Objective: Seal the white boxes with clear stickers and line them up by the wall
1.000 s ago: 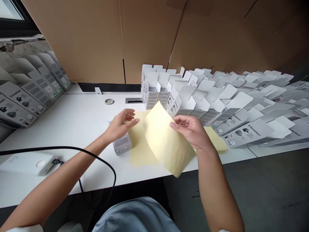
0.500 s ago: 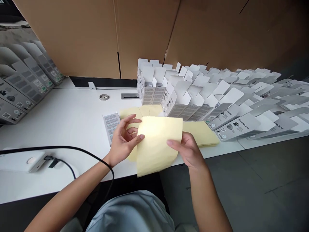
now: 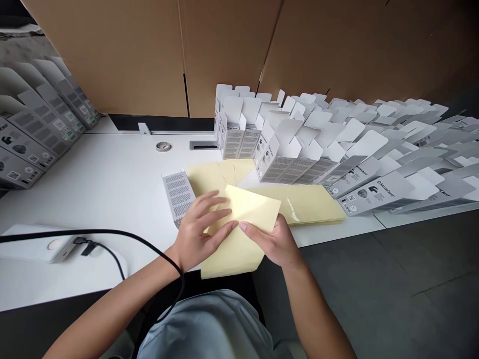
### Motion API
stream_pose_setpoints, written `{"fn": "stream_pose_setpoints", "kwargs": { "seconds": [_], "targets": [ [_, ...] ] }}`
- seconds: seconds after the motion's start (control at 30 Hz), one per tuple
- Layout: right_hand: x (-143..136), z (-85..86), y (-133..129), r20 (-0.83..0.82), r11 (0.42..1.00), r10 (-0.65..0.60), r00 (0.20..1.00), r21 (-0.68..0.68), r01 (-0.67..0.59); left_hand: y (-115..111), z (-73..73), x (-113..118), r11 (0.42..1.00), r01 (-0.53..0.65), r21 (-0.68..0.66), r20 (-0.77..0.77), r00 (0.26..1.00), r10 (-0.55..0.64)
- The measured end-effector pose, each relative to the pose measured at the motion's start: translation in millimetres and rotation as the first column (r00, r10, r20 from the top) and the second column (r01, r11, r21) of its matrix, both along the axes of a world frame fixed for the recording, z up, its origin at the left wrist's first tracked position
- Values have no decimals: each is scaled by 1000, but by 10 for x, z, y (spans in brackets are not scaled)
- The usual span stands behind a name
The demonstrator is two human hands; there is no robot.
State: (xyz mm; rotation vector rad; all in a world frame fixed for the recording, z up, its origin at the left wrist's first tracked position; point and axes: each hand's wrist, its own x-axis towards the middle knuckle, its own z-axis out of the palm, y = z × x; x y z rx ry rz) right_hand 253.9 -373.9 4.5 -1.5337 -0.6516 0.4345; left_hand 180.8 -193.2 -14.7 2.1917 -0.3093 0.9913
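A pale yellow sheet of paper (image 3: 235, 249) is bent, its upper part slanting over, in front of me at the table's edge. My right hand (image 3: 279, 244) grips its right side, thumb on top and fingers behind. My left hand (image 3: 202, 229) lies against its left side, fingers stretched apart, thumb tip close to the right thumb. Under and behind it lie a flat yellow piece with slits (image 3: 209, 174) and a stack of yellow sheets (image 3: 314, 204). A small grey printed box (image 3: 178, 194) lies just left of my left hand.
Rows of open-topped white and grey boxes (image 3: 284, 154) stand along the right; more boxes (image 3: 41, 129) stand at far left. A white device (image 3: 41, 244) with a black cable (image 3: 123, 232) lies left, the cable crossing my left forearm. A tape roll (image 3: 163, 146) sits behind.
The sheet has been lowered and its top now slants rightward. My right thumb has slid left across it, and my left hand has turned over its left side.
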Motion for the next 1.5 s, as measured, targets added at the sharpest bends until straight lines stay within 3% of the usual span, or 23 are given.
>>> {"fn": "stream_pose_setpoints", "kwargs": {
  "seconds": [0.13,0.3,0.5,0.63,1.0,1.5],
  "targets": [
    [29,137,-98,159,986,104,982,-143,-81,-11,115,-34,981,146,-126,-156,974,-165],
    [121,333,-167,222,910,286,932,-369,-191,23,235,-59,896,280,-345,-433,799,-416],
    [191,415,-146,200,831,424,883,-473,-292,69,226,-39,812,379,-443,-486,659,-573],
    [214,390,-153,164,814,424,891,-499,-296,83,201,-30,801,418,-429,-481,645,-594],
    [260,359,-162,103,803,402,910,-517,-296,82,136,-18,851,436,-293,-511,681,-525],
    [239,367,-152,111,805,365,924,-537,-254,63,132,51,829,458,-320,-488,670,-559]
  ]
}}
